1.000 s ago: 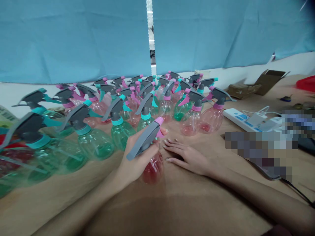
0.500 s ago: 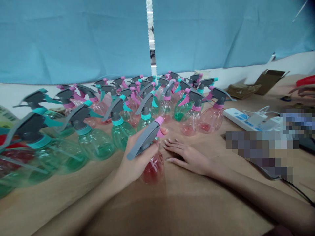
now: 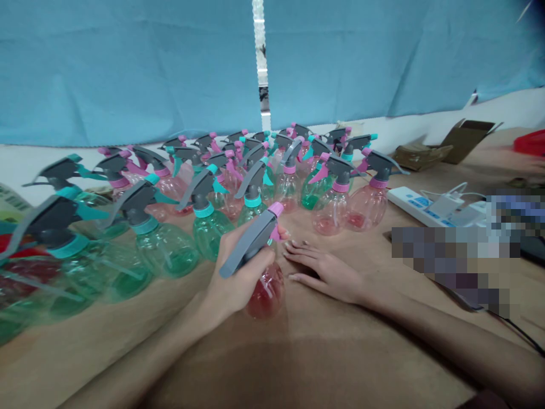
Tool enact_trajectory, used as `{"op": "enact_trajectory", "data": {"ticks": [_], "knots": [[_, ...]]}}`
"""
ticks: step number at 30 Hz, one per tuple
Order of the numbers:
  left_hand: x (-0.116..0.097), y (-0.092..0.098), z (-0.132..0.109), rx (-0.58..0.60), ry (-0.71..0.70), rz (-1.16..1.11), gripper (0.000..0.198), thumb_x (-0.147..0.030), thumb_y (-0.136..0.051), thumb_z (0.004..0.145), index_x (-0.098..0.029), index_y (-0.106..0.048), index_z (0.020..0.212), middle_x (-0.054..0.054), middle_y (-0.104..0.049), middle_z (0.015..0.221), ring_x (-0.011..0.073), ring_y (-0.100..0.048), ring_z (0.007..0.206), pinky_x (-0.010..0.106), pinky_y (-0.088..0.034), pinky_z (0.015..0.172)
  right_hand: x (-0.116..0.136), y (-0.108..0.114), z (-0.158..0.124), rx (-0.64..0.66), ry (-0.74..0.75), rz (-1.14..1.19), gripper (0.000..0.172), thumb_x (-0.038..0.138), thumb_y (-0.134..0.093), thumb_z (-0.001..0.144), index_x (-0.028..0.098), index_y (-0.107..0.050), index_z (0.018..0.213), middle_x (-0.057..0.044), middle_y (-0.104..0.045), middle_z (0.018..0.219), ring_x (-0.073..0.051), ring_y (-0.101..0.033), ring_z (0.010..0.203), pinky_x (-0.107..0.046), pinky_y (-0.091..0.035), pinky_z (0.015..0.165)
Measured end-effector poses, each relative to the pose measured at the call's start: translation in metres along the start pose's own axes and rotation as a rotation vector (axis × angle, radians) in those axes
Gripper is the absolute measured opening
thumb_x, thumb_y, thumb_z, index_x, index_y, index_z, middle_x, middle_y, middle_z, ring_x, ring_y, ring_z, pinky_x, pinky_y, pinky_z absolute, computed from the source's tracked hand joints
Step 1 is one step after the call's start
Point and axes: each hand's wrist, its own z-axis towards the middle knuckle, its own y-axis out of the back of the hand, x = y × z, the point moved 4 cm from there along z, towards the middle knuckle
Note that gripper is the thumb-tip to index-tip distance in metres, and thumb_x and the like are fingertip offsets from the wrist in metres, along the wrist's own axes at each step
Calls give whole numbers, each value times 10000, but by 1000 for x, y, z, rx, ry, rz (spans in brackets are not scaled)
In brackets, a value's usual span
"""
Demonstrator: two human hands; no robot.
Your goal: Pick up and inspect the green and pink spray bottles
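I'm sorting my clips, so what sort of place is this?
Probably a workroom or small workshop: many similar spray bottles crowd a brown tabletop, with a power strip and cardboard box nearby.

Small workshop or packing room, by appearance; exact kind not established. Brown worktop (image 3: 323, 358) is crowded, from left side to far edge, with spray bottles (image 3: 168, 250) of one pattern, green and pink. Power strip (image 3: 402, 199), loaded with plugs, is placed toward right side; open cardboard box (image 3: 466, 143) is kept near far right corner.
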Motion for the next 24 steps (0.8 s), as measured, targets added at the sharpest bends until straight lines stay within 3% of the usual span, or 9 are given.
{"op": "enact_trajectory", "data": {"ticks": [9,13,17,24], "knots": [[-4,-2,3,43,1,-68,137,-129,-479,678,-210,-576,729,-18,-592,726,151,-538,682,276,-435,644,1,1,0,-3,3,2,551,501,-380,912,189,-394,1366,-63,-399,1418,-202,-309,1336,-424,-248,1117],[-5,-1,4,40,47,-50,104,-138,-496,688,-206,-574,678,-45,-535,603,113,-476,547,244,-399,533,1,1,0,-8,0,6,544,499,-382,912,199,-394,1366,-58,-396,1419,-206,-304,1338,-431,-244,1117],[-5,-2,2,58,31,-38,93,-140,-485,700,-209,-547,700,-41,-537,670,112,-485,596,238,-387,539,0,0,1,-9,6,11,543,499,-393,908,204,-399,1364,-62,-403,1415,-208,-314,1333,-428,-254,1113],[-4,-1,1,-19,19,24,129,-160,-485,710,-213,-419,612,-56,-356,584,105,-326,510,240,-297,470,0,0,0,-5,3,13,556,500,-392,908,201,-375,1377,-69,-414,1409,-211,-315,1333,-439,-252,1113]]}}
